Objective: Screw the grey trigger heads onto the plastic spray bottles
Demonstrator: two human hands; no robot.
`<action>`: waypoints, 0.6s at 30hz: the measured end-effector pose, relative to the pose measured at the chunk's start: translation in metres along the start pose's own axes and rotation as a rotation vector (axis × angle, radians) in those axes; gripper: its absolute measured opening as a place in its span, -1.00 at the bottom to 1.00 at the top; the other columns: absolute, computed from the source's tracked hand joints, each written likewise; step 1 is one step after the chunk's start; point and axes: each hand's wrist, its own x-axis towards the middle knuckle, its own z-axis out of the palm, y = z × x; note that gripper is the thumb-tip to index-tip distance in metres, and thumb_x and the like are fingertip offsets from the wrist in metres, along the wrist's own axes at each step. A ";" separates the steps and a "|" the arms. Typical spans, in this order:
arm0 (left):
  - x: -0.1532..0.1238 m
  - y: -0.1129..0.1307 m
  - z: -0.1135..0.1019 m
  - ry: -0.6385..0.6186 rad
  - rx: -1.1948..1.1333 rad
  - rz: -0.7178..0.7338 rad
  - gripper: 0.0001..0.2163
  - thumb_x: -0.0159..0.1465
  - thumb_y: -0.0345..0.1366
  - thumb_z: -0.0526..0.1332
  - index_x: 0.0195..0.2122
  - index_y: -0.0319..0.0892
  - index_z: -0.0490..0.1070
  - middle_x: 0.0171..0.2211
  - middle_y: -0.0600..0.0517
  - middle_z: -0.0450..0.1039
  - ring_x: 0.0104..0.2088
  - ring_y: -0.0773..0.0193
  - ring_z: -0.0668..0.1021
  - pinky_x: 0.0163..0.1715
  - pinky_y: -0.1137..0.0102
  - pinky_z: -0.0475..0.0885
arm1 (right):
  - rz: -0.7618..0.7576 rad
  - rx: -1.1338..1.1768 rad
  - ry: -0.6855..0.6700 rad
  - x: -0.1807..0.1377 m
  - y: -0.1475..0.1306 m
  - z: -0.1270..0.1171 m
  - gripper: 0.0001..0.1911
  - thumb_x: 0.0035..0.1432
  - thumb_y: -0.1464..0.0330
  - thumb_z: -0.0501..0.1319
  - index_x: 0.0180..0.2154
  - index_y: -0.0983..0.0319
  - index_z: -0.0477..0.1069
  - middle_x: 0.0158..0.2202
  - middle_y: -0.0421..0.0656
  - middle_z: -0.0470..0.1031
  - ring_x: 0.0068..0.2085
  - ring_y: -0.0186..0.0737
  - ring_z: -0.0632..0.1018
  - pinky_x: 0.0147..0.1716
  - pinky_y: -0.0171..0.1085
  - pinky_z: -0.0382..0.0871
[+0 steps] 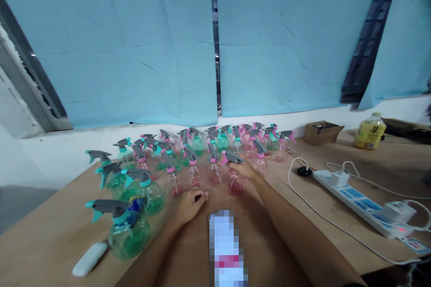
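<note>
A clear pink spray bottle (235,184) with a grey and pink trigger head stands upright on the table, and my right hand (245,170) is closed around its upper part. My left hand (190,206) rests on the tabletop with its fingers curled in. A dark gap shows between thumb and fingers; what it holds, if anything, I cannot make out. Nearest to it is another pink spray bottle (173,184). At the left stand several green spray bottles, the closest being one with a grey and teal head (129,235). A phone (227,246) with a blurred screen lies between my forearms.
Several more pink and green spray bottles stand in rows toward the wall. A white power strip (357,204) with plugs and cables lies at right. Behind it are a small cardboard box (323,132) and a yellow drink bottle (369,132). A white oblong object (90,258) lies front left.
</note>
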 end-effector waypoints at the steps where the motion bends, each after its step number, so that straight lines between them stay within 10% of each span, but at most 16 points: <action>1: 0.000 0.000 0.000 0.002 -0.003 0.001 -0.59 0.35 -0.03 0.02 -0.46 -0.12 0.50 -0.42 0.02 0.52 -0.32 0.23 0.52 -0.24 0.39 0.32 | -0.011 0.000 -0.012 -0.001 -0.004 0.005 -0.93 -0.15 0.41 0.16 -0.50 0.21 0.42 -0.61 -0.32 0.25 -0.55 -0.38 0.24 -0.55 -0.38 0.12; 8: -0.001 0.001 0.000 0.008 -0.012 0.015 -0.61 0.36 -0.05 0.03 -0.46 -0.12 0.50 -0.39 0.03 0.51 -0.32 0.24 0.52 -0.24 0.39 0.31 | -0.102 0.126 -0.259 -0.011 -0.033 0.043 -0.74 -0.10 0.49 0.12 -0.39 0.19 0.54 -0.46 -0.24 0.47 -0.40 -0.29 0.44 -0.36 -0.33 0.31; 18: 0.000 -0.003 0.003 0.011 0.053 0.009 -0.61 0.36 -0.09 0.03 -0.51 -0.15 0.42 -0.45 0.05 0.45 -0.37 0.27 0.49 -0.33 0.41 0.25 | -0.001 0.214 -0.244 -0.014 -0.028 0.071 -0.77 -0.11 0.46 0.14 -0.39 0.22 0.53 -0.51 -0.23 0.47 -0.47 -0.31 0.45 -0.43 -0.35 0.30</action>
